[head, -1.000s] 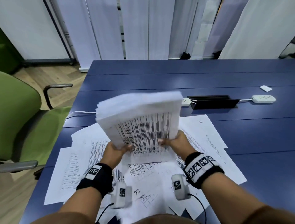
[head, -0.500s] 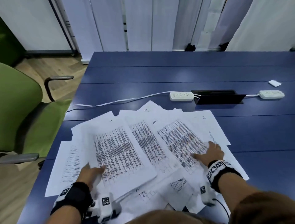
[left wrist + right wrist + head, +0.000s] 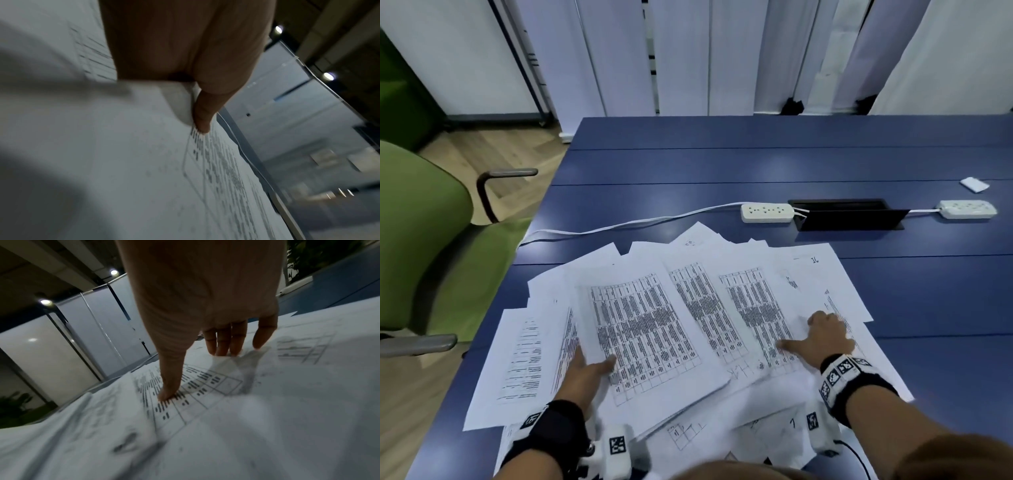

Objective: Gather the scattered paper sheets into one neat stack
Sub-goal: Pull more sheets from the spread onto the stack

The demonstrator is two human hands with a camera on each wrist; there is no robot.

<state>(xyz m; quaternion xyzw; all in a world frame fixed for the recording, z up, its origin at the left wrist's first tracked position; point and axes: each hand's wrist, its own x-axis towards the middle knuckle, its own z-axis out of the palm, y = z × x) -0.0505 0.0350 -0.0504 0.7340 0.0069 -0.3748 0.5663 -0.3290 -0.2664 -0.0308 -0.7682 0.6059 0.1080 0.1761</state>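
Paper sheets (image 3: pixel 681 329) fanned across near edge of blue table (image 3: pixel 756 164). Left hand (image 3: pixel 585 373) pinches thick bundle's left edge, thumb on top. Right hand (image 3: pixel 822 337) flat, fingers spread, pressing right-side sheets. Best: sweep both inward together, low, keeping edges from buckling.

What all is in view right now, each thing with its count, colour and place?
paper sheets: many, white, printed tables, fanned over the near table
table: one, blue
power strips: two, white, far side either side of the cable box
cable box: one, black, set in the table
small card: one, white, far right
chair: one, green, left
left hand: grips a sheaf's left edge
right hand: flat, fingers on the sheets
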